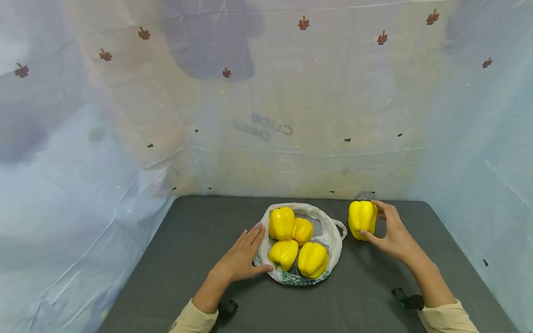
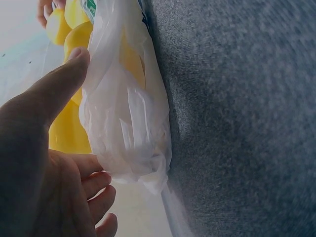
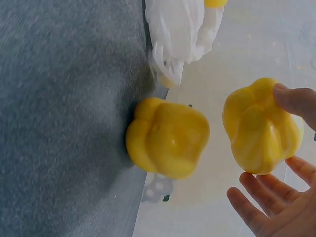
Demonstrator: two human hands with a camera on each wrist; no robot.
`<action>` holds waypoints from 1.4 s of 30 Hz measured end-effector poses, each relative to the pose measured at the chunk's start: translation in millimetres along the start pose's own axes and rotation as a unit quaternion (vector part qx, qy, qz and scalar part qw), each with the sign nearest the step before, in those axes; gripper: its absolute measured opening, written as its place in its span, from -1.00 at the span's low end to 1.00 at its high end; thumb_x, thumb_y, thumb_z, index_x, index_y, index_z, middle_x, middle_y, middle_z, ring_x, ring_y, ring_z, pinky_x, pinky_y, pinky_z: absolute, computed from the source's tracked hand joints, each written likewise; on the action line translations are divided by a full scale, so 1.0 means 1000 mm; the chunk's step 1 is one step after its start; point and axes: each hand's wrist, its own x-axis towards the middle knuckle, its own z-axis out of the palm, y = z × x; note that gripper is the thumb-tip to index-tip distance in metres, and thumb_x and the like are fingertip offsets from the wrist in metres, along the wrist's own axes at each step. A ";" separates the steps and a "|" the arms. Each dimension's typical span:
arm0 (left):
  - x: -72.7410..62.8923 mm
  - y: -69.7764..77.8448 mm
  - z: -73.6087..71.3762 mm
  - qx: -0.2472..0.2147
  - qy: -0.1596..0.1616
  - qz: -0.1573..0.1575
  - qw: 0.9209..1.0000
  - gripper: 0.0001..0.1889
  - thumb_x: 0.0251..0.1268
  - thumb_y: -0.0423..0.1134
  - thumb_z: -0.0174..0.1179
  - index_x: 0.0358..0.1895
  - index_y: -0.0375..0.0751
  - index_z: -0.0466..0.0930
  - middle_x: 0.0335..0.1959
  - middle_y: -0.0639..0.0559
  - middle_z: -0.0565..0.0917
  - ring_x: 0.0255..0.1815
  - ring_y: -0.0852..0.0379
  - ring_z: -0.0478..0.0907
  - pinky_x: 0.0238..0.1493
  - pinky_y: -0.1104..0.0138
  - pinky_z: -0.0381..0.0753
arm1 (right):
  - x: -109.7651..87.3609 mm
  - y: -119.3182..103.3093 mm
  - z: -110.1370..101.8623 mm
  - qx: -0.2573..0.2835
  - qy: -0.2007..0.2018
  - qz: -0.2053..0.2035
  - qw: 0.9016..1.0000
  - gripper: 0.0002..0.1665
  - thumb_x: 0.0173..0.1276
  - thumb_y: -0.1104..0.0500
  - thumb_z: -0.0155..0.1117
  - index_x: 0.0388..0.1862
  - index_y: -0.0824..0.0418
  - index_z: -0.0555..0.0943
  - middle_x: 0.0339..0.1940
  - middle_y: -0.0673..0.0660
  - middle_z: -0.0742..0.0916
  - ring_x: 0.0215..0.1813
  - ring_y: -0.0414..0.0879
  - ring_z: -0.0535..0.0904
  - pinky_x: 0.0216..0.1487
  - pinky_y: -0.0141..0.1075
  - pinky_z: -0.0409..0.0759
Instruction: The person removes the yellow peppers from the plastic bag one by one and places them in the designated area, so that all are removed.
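Note:
A white plastic bag (image 1: 335, 247) stands with its mouth wide, and several yellow bell peppers (image 1: 313, 260) lie inside. My left hand (image 1: 238, 259) rests against the bag's left rim, fingers straight and thumb spread along the near side. To the right of the bag, my right hand (image 1: 397, 237) pinches another yellow bell pepper (image 3: 261, 128) between thumb and fingers. The right wrist view shows this pepper raised above the table, with a second yellow bell pepper (image 3: 168, 138) sitting on the tabletop below. From the head camera, the held pepper mostly hides that one.
Everything stands on a dark grey table (image 1: 191, 231). A handle loop (image 1: 342, 228) of the bag sticks out toward the right. Printed plastic sheeting (image 1: 266, 171) hangs behind the table and along both sides. Each wrist wears a black strap device (image 1: 408, 299).

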 end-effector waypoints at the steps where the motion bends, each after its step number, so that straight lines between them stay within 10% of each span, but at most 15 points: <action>1: 0.000 0.000 0.000 -0.005 0.002 0.003 1.000 0.20 0.42 0.44 0.23 0.76 -0.33 -0.10 0.79 -0.24 -0.05 0.79 -0.22 -0.07 0.75 -0.15 -0.07 | -0.001 0.001 -0.001 0.001 -0.001 0.002 1.000 0.17 0.20 0.31 0.69 0.63 0.45 0.15 0.40 0.51 0.36 0.30 0.43 0.44 0.26 0.41 0.51; 21: -0.001 0.001 -0.001 0.006 -0.008 -0.006 1.000 0.19 0.42 0.44 0.23 0.77 -0.31 -0.11 0.80 -0.19 -0.07 0.80 -0.18 -0.10 0.75 -0.13 -0.07 | -0.010 0.024 -0.011 -0.046 0.030 0.024 0.998 0.14 0.18 0.36 0.63 0.61 0.47 0.15 0.40 0.55 0.33 0.19 0.39 0.37 0.01 0.23 0.49; 42: 0.001 0.002 -0.001 0.022 -0.017 -0.021 0.999 0.18 0.42 0.41 0.27 0.77 -0.27 -0.11 0.81 -0.14 -0.09 0.81 -0.11 -0.12 0.77 -0.08 -0.07 | -0.014 0.037 -0.016 -0.077 0.015 0.114 0.990 0.11 0.27 0.33 0.54 0.66 0.43 0.11 0.47 0.64 0.25 0.35 0.60 0.22 0.09 0.57 0.42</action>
